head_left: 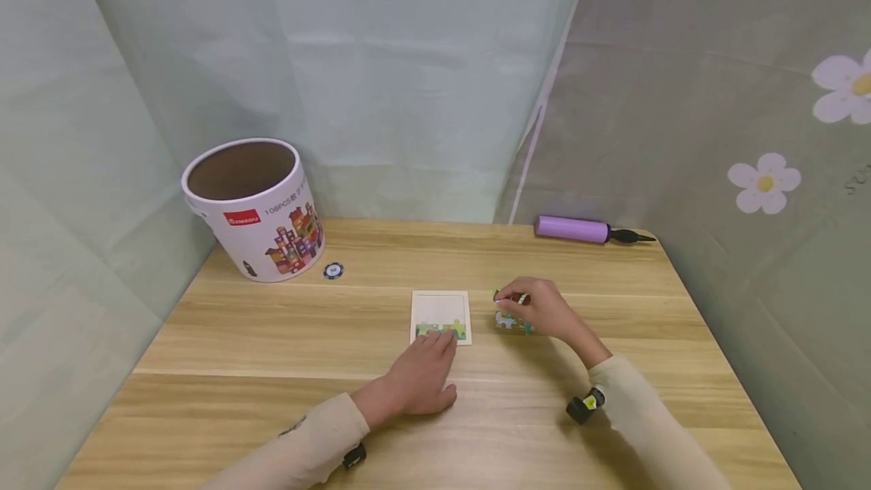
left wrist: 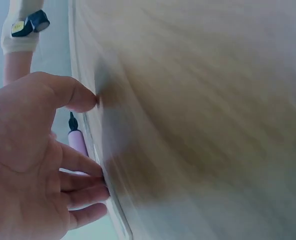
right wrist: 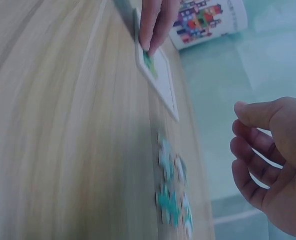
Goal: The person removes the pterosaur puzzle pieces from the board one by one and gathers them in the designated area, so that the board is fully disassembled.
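Note:
A small white jigsaw tray [head_left: 441, 308] lies on the table, with green puzzle pieces [head_left: 459, 329] fitted along its near edge. My left hand [head_left: 423, 375] rests its extended fingertips on those pieces, partly covering them. Just right of the tray, my right hand [head_left: 542, 308] hovers over several loose puzzle pieces [head_left: 505, 320] in blue and green, hiding some. In the right wrist view its fingers curl loosely with a gap to the thumb and nothing between them; the loose pieces [right wrist: 169, 204] lie on the table beside it.
A large white printed bucket [head_left: 255, 237] stands at the back left, with a dark poker chip [head_left: 333, 271] by its base. Near the back right edge lies a purple hand pump [head_left: 573, 229]. Fabric curtains [head_left: 422, 82] enclose the wooden table [head_left: 272, 339].

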`<move>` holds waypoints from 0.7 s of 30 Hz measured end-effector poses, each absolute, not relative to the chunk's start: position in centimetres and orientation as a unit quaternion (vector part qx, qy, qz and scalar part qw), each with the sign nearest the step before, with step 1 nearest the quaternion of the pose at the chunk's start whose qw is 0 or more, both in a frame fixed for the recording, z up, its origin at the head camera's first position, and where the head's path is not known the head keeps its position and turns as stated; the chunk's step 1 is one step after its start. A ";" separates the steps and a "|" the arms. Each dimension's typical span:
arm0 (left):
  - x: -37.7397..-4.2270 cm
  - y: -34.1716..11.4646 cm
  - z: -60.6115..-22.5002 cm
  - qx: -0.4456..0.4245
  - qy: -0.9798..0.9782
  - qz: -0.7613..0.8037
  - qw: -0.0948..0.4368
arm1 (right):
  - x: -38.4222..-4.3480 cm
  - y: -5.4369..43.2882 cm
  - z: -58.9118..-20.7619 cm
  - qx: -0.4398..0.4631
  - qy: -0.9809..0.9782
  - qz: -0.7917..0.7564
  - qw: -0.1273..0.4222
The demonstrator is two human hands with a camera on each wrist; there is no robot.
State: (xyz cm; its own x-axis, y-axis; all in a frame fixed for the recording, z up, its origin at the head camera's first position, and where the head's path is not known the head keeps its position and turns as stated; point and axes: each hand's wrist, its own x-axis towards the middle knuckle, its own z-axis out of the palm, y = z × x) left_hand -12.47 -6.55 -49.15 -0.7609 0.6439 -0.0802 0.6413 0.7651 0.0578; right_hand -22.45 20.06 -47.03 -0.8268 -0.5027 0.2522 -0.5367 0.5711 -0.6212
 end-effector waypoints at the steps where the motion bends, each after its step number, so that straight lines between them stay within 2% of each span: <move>1: -12.4 -6.5 -49.1 0.343 0.938 0.008 0.051 | -22.5 19.6 -47.0 0.297 -0.883 0.363 0.024; 11: -11.0 -5.6 -49.4 0.314 0.947 0.009 0.071 | -23.9 15.7 -48.0 0.325 -0.872 0.364 -0.019; 21: -10.6 -5.5 -49.6 0.316 0.948 -0.012 0.044 | -24.6 12.4 -48.9 0.356 -0.866 0.345 -0.067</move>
